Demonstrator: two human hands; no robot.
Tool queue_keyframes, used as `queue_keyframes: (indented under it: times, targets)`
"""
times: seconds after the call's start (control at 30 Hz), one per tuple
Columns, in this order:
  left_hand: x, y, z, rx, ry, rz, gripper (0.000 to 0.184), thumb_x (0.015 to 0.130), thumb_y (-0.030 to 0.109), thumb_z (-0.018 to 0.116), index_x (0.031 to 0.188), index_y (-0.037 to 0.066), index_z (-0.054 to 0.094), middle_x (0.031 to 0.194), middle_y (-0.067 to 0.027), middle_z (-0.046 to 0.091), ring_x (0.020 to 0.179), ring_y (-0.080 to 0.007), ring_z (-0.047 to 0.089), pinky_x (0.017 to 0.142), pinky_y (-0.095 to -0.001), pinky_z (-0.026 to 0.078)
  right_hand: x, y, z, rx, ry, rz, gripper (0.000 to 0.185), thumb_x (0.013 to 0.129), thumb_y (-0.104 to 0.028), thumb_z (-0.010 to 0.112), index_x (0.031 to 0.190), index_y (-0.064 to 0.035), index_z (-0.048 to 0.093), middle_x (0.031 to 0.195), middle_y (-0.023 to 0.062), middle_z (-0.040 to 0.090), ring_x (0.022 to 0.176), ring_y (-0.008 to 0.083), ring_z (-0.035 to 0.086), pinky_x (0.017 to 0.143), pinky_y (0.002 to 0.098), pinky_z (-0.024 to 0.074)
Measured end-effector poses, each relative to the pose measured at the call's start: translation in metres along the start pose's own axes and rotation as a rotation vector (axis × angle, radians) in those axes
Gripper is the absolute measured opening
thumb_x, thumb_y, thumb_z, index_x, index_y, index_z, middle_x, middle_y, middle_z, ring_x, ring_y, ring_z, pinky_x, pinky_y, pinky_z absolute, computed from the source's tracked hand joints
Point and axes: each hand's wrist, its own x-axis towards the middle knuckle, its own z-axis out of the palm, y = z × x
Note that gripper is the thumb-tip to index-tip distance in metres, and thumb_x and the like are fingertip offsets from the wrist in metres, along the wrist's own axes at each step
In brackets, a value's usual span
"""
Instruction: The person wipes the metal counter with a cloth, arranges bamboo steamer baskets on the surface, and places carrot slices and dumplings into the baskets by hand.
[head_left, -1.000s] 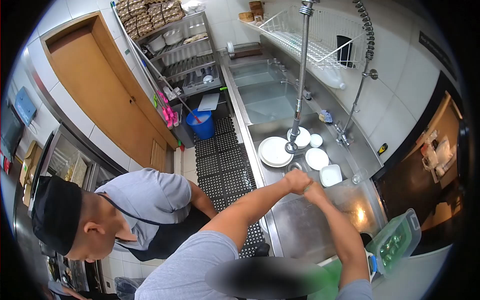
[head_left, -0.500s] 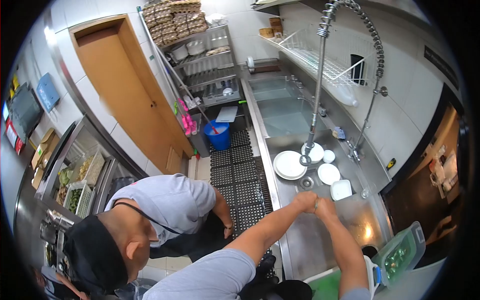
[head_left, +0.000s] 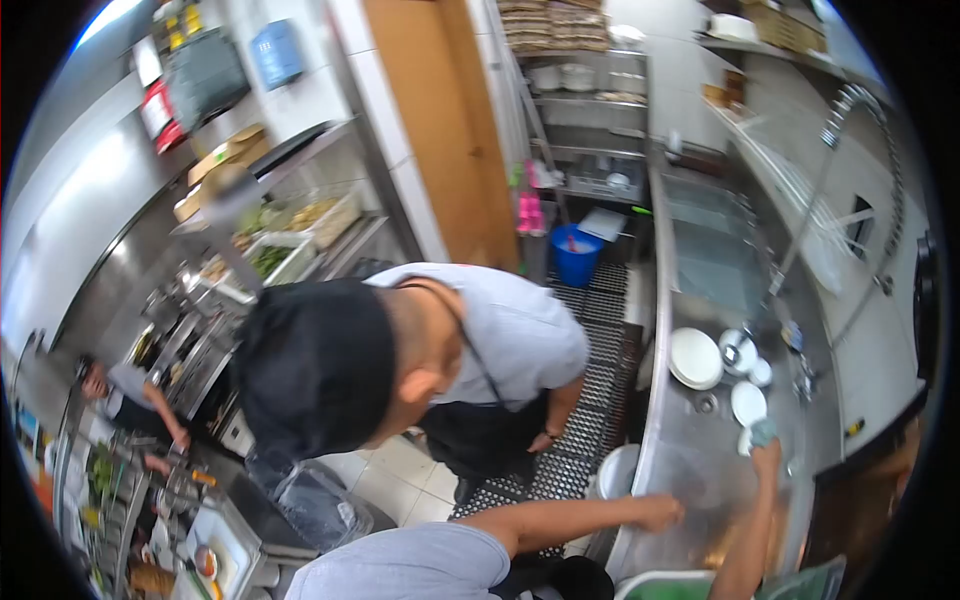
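My right hand (head_left: 766,458) grips a grey-green pad (head_left: 764,432), perhaps a scourer or cloth, over a small white square dish (head_left: 744,441) that it partly covers. My left hand (head_left: 658,512) is loosely curled above the bare steel sink surface (head_left: 690,470), nothing visible in its fingers; motion blurs it a little. A round white plate (head_left: 748,403) lies just beyond the dish. Farther off, stacked large white plates (head_left: 695,357) sit beside the drain, with white bowls (head_left: 738,350) to their right.
A spring-hose tap (head_left: 800,235) rises over the sink. Water fills the far basins (head_left: 712,265). A co-worker (head_left: 480,340) in a black cap stands close on my left. Green tubs (head_left: 660,585) are at the near edge. A blue bucket (head_left: 576,258) stands on the black mat. Another person (head_left: 130,395) is far left.
My hands, together half a second ago, are now apart: the right reaches over the square dish with the pad, the left is nearer the sink's front edge. The view has swung left.
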Motion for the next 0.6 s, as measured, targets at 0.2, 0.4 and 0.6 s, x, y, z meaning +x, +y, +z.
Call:
queue_keyframes:
  times: [0.2,0.4,0.6]
  targets:
    - [-0.111,0.011,0.015,0.016,0.112,-0.065,0.033,0.076,0.008,0.06,0.107,0.009,0.071,0.093,-0.0174,0.072,0.089,-0.0378,0.068,0.077,-0.0494,0.054,-0.034,-0.11,-0.095,0.081,-0.293,0.262,0.023,0.078,-0.013,0.063,0.098,-0.0026,0.066,0.088,0.0178,0.067,0.078,0.035,0.062,0.074,0.0458,0.0502]
    - [-0.198,-0.023,0.057,-0.041,0.054,-0.079,0.021,0.08,0.013,0.063,0.097,0.011,0.075,0.094,-0.0161,0.074,0.091,-0.0339,0.07,0.077,-0.0467,0.054,-0.064,-0.163,-0.121,-0.186,-0.225,0.063,0.024,0.077,-0.014,0.065,0.099,-0.004,0.067,0.089,0.0184,0.068,0.08,0.0364,0.063,0.075,0.0457,0.0508]
    - [-0.344,-0.056,0.094,0.006,0.165,-0.538,0.02,0.08,0.014,0.063,0.098,0.009,0.07,0.094,-0.0157,0.072,0.094,-0.0362,0.068,0.082,-0.0485,0.053,-0.101,-0.235,-0.106,-0.254,-0.326,-0.207,0.024,0.077,-0.014,0.066,0.099,-0.0054,0.067,0.091,0.019,0.069,0.082,0.0378,0.064,0.076,0.0456,0.0514]
